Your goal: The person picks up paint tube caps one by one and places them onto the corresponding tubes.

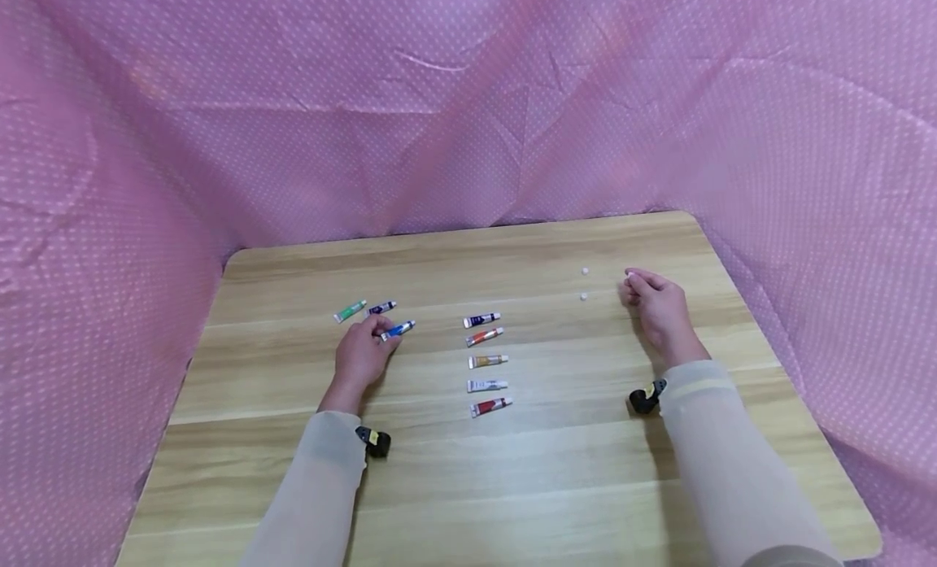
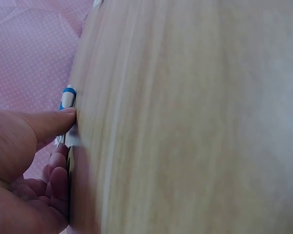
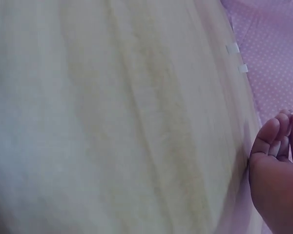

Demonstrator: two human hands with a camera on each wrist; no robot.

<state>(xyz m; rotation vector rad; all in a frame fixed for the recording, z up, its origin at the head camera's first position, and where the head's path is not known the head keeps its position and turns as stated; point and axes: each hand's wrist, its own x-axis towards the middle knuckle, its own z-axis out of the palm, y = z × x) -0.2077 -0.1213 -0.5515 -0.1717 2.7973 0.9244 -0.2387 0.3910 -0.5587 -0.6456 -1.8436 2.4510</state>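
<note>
The left hand (image 1: 361,357) holds a slim blue-and-white paint tube (image 1: 398,330) towards ten o'clock of the pale wood-grain tabletop (image 1: 432,502) — a green-and-silver tube (image 1: 350,311) lies just beyond. The right hand (image 1: 664,313) pinches a small white piece (image 1: 630,275) — two small white blocks (image 1: 584,296) sit at its ten o'clock.
</note>
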